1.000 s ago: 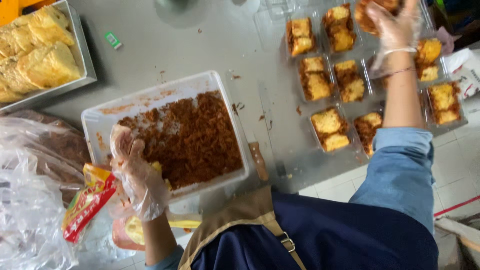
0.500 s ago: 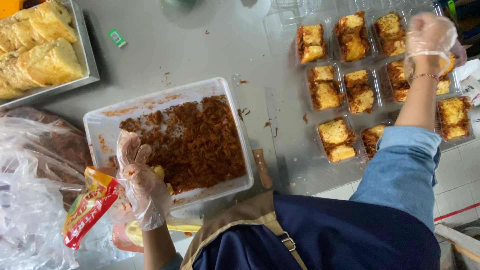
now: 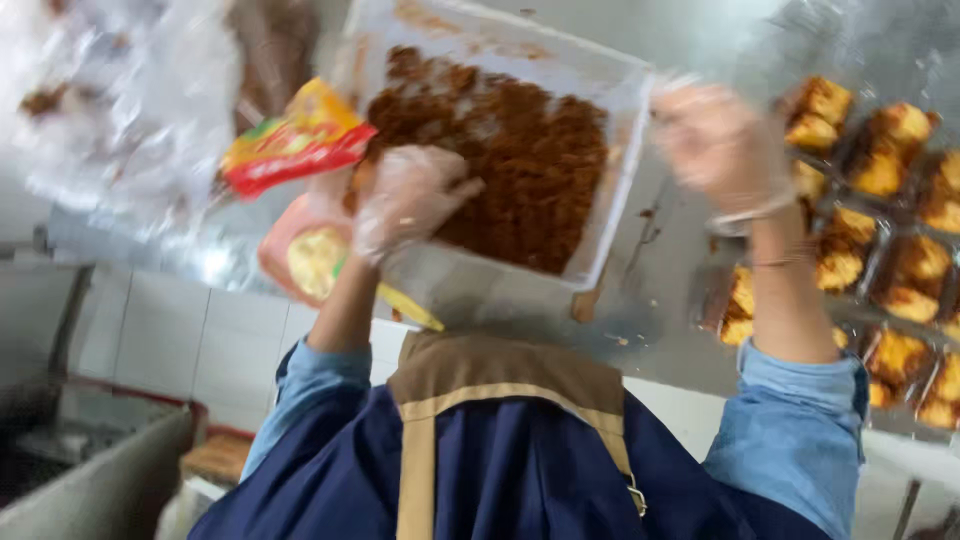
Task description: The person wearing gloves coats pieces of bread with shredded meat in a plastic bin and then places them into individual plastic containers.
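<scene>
Red and yellow packet [image 3: 300, 148]: flat, crinkled printed wrapper, yellow top with a green patch, red lower half. Lies at the left corner of the clear tub, just above the gloved left hand.

Pink round pack [image 3: 310, 258]: pinkish wrapper showing a pale yellow disc, sits just below that hand at the counter edge, a yellow strip poking out beside it.

Clear plastic bags [image 3: 130, 110]: crumpled, glossy, heaped far left on the counter, blurred.

Clear compartment trays [image 3: 880, 250]: transparent moulded packaging at right, each pocket holding a yellow-brown piece; motion blur hides detail.
</scene>
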